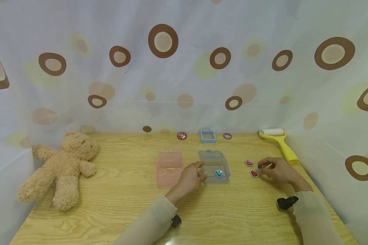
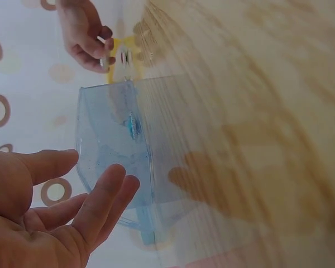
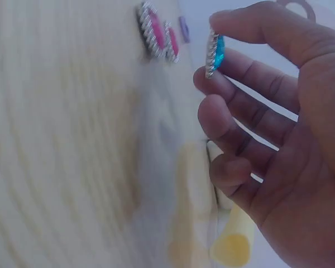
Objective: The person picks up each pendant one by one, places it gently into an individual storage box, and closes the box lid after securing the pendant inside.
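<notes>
My right hand (image 1: 277,168) pinches a blue gem with a beaded silver rim (image 3: 214,56) between thumb and fingers, raised over the table. Beside it lie two pink gems (image 1: 254,174) with similar rims. My left hand (image 1: 190,177) is at the left side of a clear blue plastic box (image 1: 224,178), its fingers spread and relaxed close to the wall, gripping nothing. The box's lid (image 1: 211,154) is tipped back. One blue gem (image 1: 218,173) lies inside that box. To its left stands a pink clear box (image 1: 167,182), also with its lid back, partly behind my left hand.
Along the back edge lie a red round badge (image 1: 182,136), a light blue square frame (image 1: 208,141) and a purple ring (image 1: 227,136). A yellow-handled lint roller (image 1: 285,146) lies at the back right. On the left sits a teddy bear (image 1: 62,166). Patterned curtains border the table.
</notes>
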`<state>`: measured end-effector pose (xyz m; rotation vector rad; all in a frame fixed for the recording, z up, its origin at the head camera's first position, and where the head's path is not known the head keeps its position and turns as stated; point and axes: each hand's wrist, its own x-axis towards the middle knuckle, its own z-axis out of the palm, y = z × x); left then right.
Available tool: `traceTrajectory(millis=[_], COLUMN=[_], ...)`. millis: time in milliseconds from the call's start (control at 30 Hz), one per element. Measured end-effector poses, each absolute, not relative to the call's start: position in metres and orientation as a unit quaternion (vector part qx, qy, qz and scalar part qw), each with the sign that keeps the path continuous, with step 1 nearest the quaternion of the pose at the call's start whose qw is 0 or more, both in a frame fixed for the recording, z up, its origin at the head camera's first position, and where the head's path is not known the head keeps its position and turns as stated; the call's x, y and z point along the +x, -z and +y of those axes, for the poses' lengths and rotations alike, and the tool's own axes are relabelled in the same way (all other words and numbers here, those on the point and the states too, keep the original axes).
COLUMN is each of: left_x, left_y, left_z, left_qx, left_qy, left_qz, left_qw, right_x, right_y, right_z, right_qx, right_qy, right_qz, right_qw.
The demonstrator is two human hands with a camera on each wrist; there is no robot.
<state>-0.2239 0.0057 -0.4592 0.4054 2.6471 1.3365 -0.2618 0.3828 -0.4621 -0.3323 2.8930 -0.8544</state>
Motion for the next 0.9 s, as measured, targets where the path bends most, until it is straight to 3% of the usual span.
traceTrajectory(millis=[300, 900], left_x=[-0.225, -0.224], left_y=[0.459, 0.459], left_z=[0.006, 0.005], left_qx=[0.136, 0.148], left_qy=[-0.443, -0.435], left_qz=[0.883, 0.886], left_qw=[0.073, 0.064], right_x=[-0.266, -0.275], right_y=[0.456, 0.444], right_z=[0.372, 0.319], right_qx=[-0.142, -0.199], right_qy=[0.294, 0.327], right_qz=[0.945, 0.923], right_qw=[0.027, 0.047])
